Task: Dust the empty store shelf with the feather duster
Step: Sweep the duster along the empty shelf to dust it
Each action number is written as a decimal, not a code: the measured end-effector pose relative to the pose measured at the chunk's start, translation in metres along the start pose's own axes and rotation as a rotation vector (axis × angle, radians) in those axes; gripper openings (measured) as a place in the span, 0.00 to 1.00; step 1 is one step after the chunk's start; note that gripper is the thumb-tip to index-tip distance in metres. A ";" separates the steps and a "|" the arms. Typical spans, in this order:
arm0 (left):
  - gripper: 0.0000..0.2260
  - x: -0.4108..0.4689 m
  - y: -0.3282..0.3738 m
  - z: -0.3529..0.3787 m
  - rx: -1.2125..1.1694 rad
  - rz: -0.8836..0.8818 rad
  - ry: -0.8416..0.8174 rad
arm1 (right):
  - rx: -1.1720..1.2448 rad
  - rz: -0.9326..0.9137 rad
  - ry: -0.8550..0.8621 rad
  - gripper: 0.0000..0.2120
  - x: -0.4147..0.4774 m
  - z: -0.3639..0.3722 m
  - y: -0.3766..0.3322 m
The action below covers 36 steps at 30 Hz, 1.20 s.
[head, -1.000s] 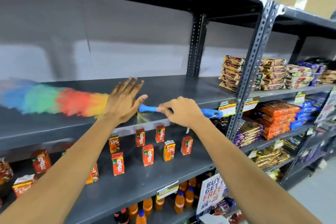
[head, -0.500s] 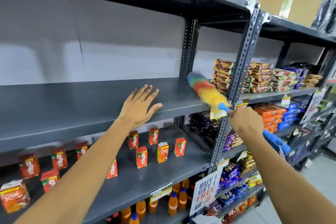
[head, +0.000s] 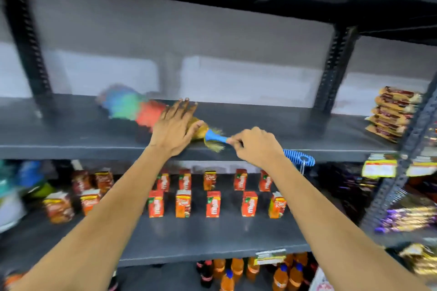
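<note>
The dark grey shelf spans the whole view, its board bare except for the feather duster lying across it near the middle. The duster's long axis runs roughly left to right and a little away from the camera: the rainbow head, blurred, points to the left and toward the back wall, with blue and green plumes farthest out, then red, then yellow nearest the handle. The blue handle points right and slightly forward, its ribbed end sticking out past the shelf's front edge.

The left hand lies flat and spread, fingers extended toward the back of the shelf, palm down at the front edge and covering the yellow part of the duster head; whether it presses on the plumes or on the board cannot be told. The right hand is curled tight around the blue handle, just right of the collar where the plumes begin, with the ribbed grip emerging behind the wrist.

On the shelf below stand two rows of small red juice cartons, upright and spaced apart. Under that, orange bottles stand packed together. At the right, on the next bay, stacked snack packets lie in a pile.
</note>
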<state>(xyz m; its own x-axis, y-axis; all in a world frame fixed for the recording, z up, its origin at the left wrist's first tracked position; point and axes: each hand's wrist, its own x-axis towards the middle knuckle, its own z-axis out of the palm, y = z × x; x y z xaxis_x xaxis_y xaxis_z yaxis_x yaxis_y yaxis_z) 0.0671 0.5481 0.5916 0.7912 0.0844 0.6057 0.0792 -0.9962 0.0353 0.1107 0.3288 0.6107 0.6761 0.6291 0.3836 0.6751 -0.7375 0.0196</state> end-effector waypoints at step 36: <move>0.25 -0.001 -0.006 0.000 -0.010 -0.012 0.002 | -0.170 0.341 0.099 0.17 -0.031 -0.005 0.081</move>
<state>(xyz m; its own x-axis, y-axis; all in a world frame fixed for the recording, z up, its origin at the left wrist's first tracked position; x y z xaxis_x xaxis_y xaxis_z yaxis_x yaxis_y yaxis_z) 0.0661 0.5540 0.5908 0.7888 0.0966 0.6070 0.0830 -0.9953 0.0506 0.1433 0.2486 0.6049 0.8159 0.3202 0.4814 0.3522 -0.9356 0.0252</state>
